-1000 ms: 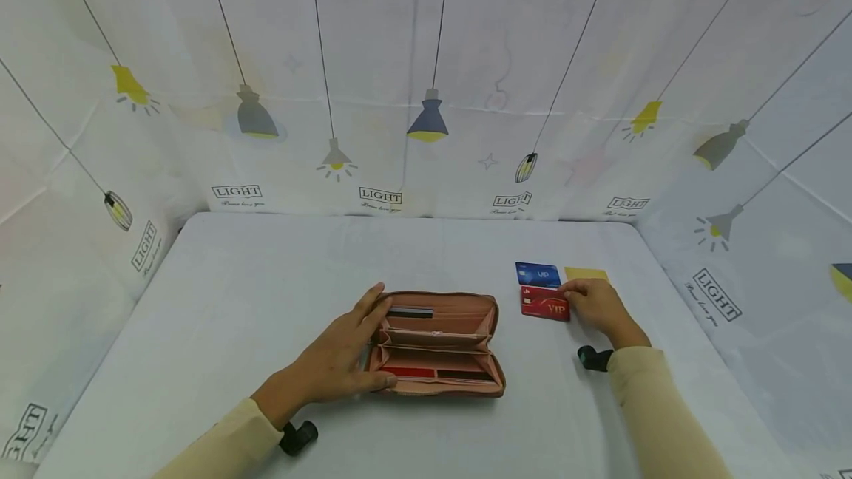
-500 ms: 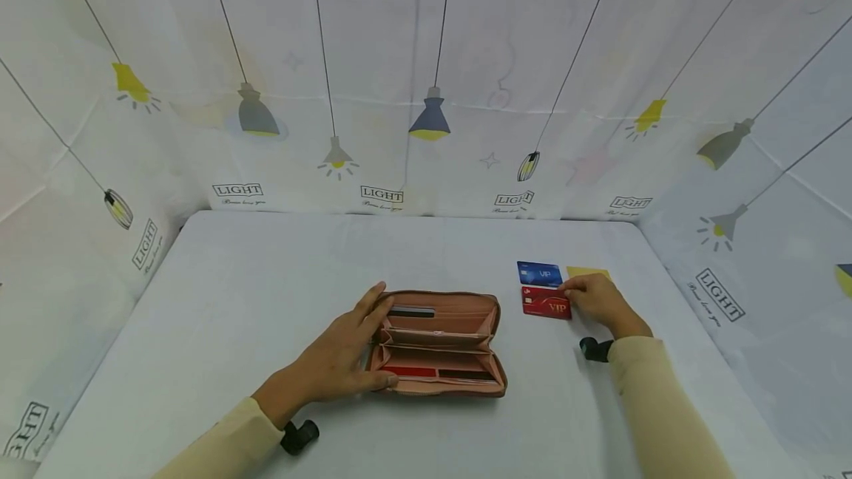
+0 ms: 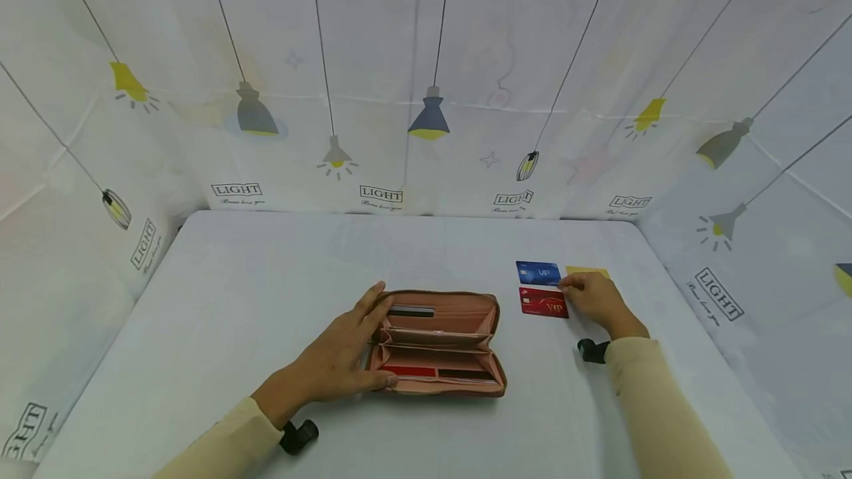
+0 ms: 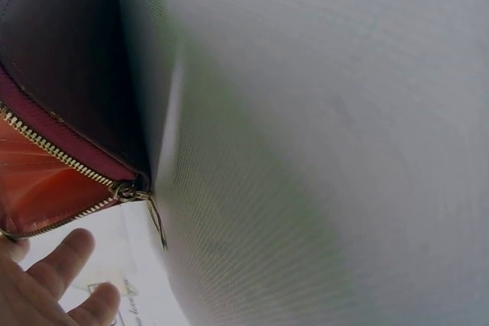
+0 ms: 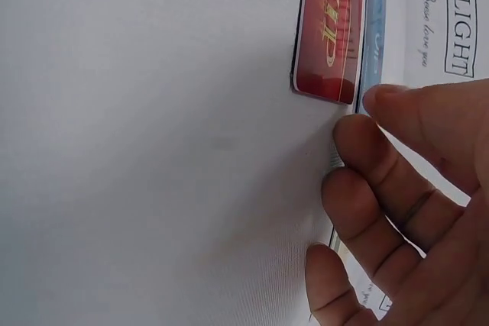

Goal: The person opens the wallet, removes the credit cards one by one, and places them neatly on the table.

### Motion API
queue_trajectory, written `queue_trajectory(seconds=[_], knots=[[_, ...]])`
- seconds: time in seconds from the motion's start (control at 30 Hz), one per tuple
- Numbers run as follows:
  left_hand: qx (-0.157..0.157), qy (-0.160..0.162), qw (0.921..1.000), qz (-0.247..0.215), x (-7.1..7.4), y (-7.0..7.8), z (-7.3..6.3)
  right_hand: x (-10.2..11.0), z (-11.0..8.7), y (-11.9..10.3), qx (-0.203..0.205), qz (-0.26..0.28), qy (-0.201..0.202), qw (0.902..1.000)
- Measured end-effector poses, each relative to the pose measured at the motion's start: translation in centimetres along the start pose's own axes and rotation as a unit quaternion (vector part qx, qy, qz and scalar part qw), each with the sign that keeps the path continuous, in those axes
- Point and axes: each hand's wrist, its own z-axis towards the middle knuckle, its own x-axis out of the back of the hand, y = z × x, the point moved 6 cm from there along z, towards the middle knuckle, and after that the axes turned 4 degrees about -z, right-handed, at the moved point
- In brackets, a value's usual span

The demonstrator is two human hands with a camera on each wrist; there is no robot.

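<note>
In the head view a brown zip-around wallet (image 3: 435,342) lies unfolded on the table. Cards show in its slots. My left hand (image 3: 333,361) holds its left end, thumb over the near flap and fingers along the far flap. The left wrist view shows the wallet's gold zip (image 4: 57,146) and my fingers (image 4: 65,261) at its edge. Right of the wallet a blue VIP card (image 3: 538,273) lies above a red VIP card (image 3: 542,302). My right hand (image 3: 595,301) pinches the blue card's near right corner, other fingers bent. A yellow card (image 3: 586,270) is partly hidden behind this hand.
The white table (image 3: 319,257) is bordered by a pale backdrop (image 3: 373,35) printed with lamps, at the back and both sides. A small black wrist camera (image 3: 299,437) sits under the left wrist, another (image 3: 592,351) under the right.
My right fingertips have shifted slightly away from the red card's far right corner to the blue card's near corner. The red card has moved very slightly left. My left hand and the wallet stay put.
</note>
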Motion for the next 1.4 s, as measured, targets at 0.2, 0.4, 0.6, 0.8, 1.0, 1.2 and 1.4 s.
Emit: queue_trajectory(seconds=[0.2, 0.4, 0.6, 0.8, 1.0, 1.2, 1.4], knots=[[-0.013, 0.007, 0.9999, -0.004, 0.1, -0.1, -0.2, -0.1, -0.5, -1.2, -0.007, -0.002, 0.006, 1.0000], [-0.016, 0.006, 0.9998, 0.000, 0.0, -0.3, 0.0, 0.3, -1.8, -4.0, 0.050, -0.019, 0.066, 0.9963], [0.006, -0.012, 0.9999, -0.001, -0.2, -0.5, 0.1, 0.6, -4.0, -9.6, 0.153, 0.003, 0.122, 0.9808], [0.015, -0.013, 0.9998, -0.002, -0.1, -0.6, 0.0, 0.4, -6.4, -15.5, 0.254, 0.030, 0.156, 0.9542], [0.019, -0.016, 0.9997, 0.005, -0.2, -0.7, 0.1, -0.6, -8.5, -19.7, 0.336, 0.038, 0.150, 0.9289], [0.019, -0.016, 0.9997, 0.003, -0.1, -0.9, 0.1, -2.5, -9.5, -22.6, 0.353, -0.009, 0.069, 0.9329], [0.017, -0.016, 0.9997, 0.003, -0.1, -0.9, 0.1, -3.8, -9.4, -23.9, 0.367, -0.066, 0.054, 0.9264]])
